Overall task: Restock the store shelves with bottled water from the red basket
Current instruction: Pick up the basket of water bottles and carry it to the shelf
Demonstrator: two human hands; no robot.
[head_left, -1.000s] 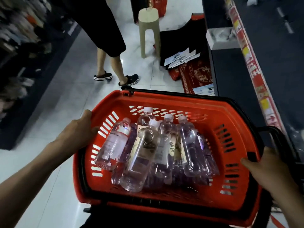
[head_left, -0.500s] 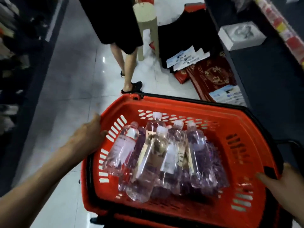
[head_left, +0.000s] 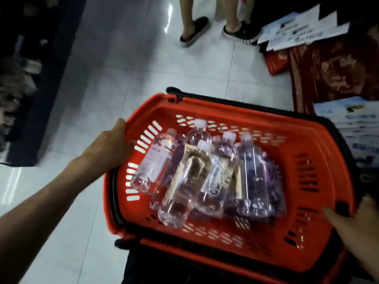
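Observation:
A red basket [head_left: 303, 140] with black handles fills the lower middle of the head view, held above the tiled floor. Several clear water bottles [head_left: 207, 177] with white caps lie piled inside it, caps pointing away from me. My left hand [head_left: 108, 148] grips the basket's left rim, thumb on top and fingers under the edge. My right hand [head_left: 354, 228] holds the right rim near the black handle, thumb over the inner edge; the other fingers are hidden.
Another person's legs in dark sandals [head_left: 194, 30] stand just beyond the basket. Red packages [head_left: 332, 72] and white printed boxes [head_left: 354, 128] lie on the floor at right. A dark shelf unit [head_left: 30, 83] lines the left side of the aisle.
The view has tilted down and moved forward, so the other person's feet now sit close ahead. Both hands keep their hold on the basket rims; the bottles have hardly shifted.

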